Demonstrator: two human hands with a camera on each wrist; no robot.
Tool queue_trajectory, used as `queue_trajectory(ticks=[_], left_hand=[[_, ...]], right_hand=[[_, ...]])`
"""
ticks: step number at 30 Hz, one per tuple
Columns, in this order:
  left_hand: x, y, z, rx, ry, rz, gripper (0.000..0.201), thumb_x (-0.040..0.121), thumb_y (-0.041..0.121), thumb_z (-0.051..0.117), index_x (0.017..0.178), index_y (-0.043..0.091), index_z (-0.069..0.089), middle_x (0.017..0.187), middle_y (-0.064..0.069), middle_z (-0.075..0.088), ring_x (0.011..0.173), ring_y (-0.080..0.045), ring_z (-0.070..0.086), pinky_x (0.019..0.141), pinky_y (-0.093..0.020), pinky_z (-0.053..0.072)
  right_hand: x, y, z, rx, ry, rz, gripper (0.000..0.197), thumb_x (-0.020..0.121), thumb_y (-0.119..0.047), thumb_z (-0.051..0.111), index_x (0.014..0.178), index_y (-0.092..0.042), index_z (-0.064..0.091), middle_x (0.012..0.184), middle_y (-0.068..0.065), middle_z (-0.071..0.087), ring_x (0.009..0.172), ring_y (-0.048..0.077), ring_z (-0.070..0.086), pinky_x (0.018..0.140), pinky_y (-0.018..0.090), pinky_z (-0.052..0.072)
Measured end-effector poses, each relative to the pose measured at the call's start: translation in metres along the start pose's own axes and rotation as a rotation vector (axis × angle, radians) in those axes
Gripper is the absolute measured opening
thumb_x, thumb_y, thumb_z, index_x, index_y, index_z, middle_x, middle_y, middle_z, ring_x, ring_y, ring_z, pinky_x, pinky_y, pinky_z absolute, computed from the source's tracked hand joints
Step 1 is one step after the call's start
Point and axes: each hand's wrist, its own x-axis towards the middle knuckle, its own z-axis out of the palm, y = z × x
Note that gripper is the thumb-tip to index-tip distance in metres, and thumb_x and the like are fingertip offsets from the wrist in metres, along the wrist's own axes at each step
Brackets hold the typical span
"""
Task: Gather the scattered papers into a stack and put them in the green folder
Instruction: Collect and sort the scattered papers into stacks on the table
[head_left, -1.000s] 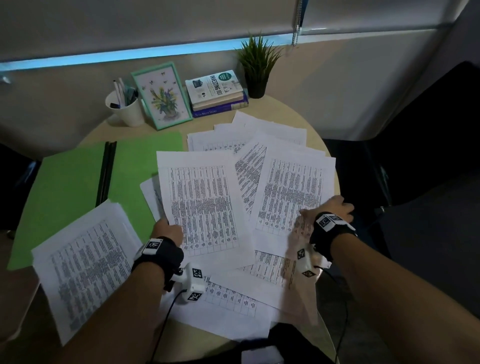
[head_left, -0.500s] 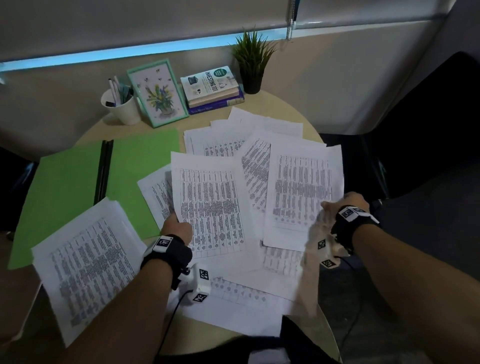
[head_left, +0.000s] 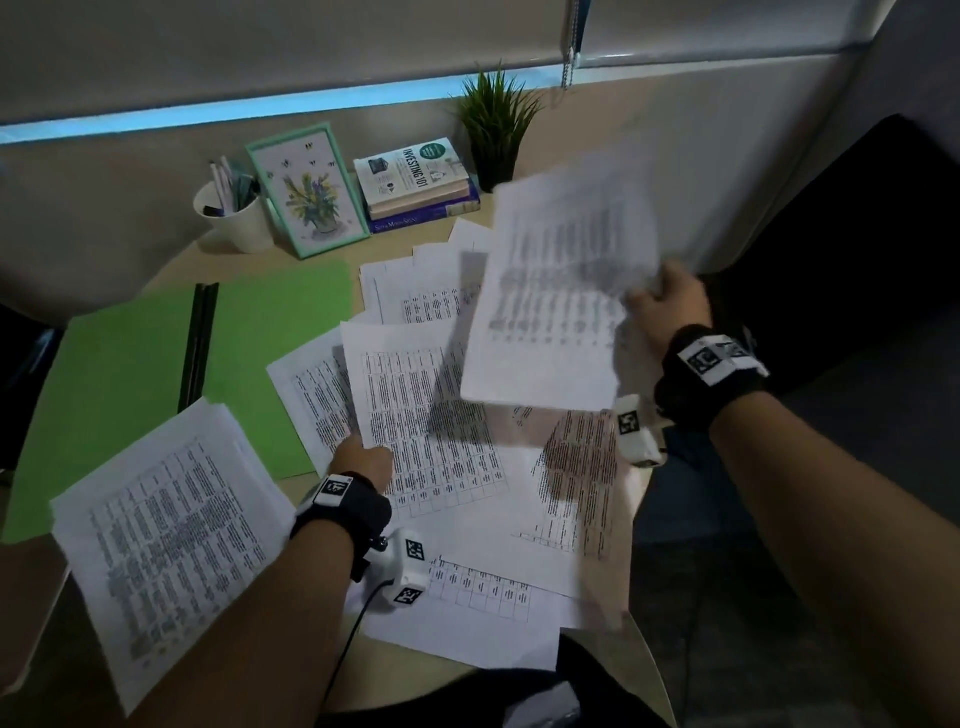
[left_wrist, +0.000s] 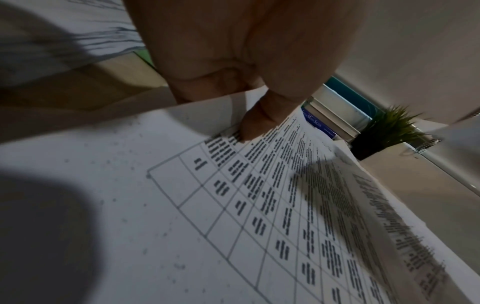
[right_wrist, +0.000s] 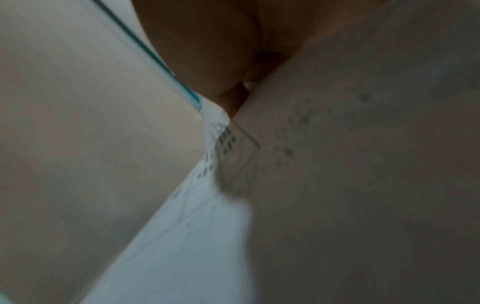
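Printed sheets (head_left: 519, 519) lie scattered over the round table. The green folder (head_left: 130, 374) lies open at the left, with a small pile of papers (head_left: 166, 530) across its near corner. My left hand (head_left: 363, 460) pinches the near-left corner of one table-printed sheet (head_left: 421, 415); the wrist view shows the thumb on top of that sheet (left_wrist: 233, 205) and fingers under it. My right hand (head_left: 667, 301) grips the right edge of a blurred sheet (head_left: 561, 301) held up above the table. That raised sheet (right_wrist: 337, 164) fills the right wrist view.
At the back of the table stand a white cup with pens (head_left: 234, 213), a framed flower picture (head_left: 309, 189), a stack of books (head_left: 415, 179) and a small potted plant (head_left: 496, 124). The table edge (head_left: 649, 649) curves close on the right, with dark floor beyond.
My right hand has lifted its sheet off the table, up and away from me. My left hand has kept its hold on the other sheet's corner.
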Motion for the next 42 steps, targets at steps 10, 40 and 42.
queue_trajectory(ticks=[10, 40, 42], left_hand=[[-0.004, -0.024, -0.008, -0.241, -0.128, -0.073, 0.092, 0.065, 0.070, 0.065, 0.136, 0.013, 0.051, 0.135, -0.006, 0.055, 0.121, -0.032, 0.054, 0.106, -0.047, 0.041], [-0.010, -0.053, -0.035, -0.029, 0.068, -0.140, 0.062, 0.085, 0.034, 0.068, 0.136, 0.006, 0.046, 0.138, -0.012, 0.053, 0.120, -0.034, 0.054, 0.103, -0.044, 0.043], [-0.009, -0.049, -0.034, -0.009, 0.068, -0.149, 0.060, 0.087, 0.031, 0.066, 0.137, 0.006, 0.045, 0.139, -0.013, 0.052, 0.120, -0.034, 0.053, 0.103, -0.040, 0.042]], right_hand=[[-0.121, 0.034, 0.114, -0.192, -0.601, 0.115, 0.020, 0.094, -0.017, 0.053, 0.113, -0.019, 0.058, 0.096, 0.002, 0.064, 0.085, 0.022, 0.061, 0.068, 0.024, 0.047], [-0.028, -0.046, 0.090, 0.253, -0.116, 0.273, 0.090, 0.076, -0.007, 0.079, 0.146, -0.027, 0.027, 0.143, 0.000, 0.045, 0.125, 0.023, 0.048, 0.095, 0.035, 0.044], [-0.022, -0.058, 0.079, 0.281, -0.097, 0.202, 0.092, 0.073, -0.009, 0.081, 0.145, -0.028, 0.027, 0.142, -0.002, 0.046, 0.121, 0.019, 0.048, 0.095, 0.033, 0.044]])
